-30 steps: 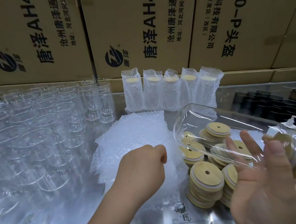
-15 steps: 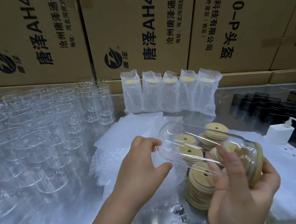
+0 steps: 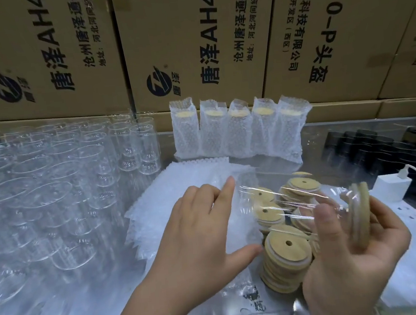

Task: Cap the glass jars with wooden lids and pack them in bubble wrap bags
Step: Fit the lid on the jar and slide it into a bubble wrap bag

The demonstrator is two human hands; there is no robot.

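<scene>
Head view: capped jar (image 3: 295,206) sideways in curled right fingers (image 3: 327,224), left fingers (image 3: 226,189) spread beside its base.

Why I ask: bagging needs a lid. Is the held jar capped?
Capped: a wooden lid closes the mouth of the jar in the right hand.

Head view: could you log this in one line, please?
right hand grips capped jar | left hand open at its base | five bagged jars
</scene>
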